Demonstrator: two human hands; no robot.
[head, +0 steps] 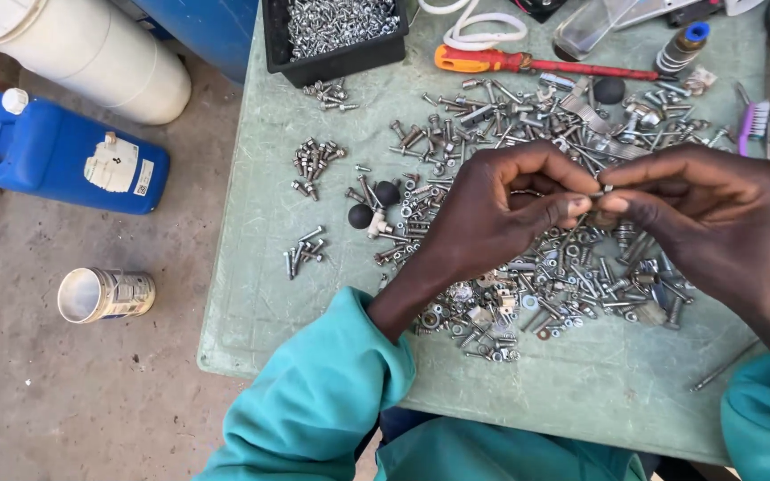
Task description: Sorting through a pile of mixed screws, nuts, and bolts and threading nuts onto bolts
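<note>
Above the screw pile [563,276], both hands pinch a small bolt [605,190], axis unclear.

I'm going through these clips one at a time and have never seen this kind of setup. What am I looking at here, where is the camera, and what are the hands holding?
There is no machine: a person in teal sleeves works with bare hands. The one picture comes from a camera on their head, looking down. The left hand and right hand meet above a green table, their fingers pinching a small metal piece, too small to identify. Beneath them lies a big heap of screws, nuts and washers, with smaller sorted piles to one side. At the far edge sit a black tray of screws and a red-and-orange screwdriver. On the floor are a blue jerrycan and a metal can.
</note>
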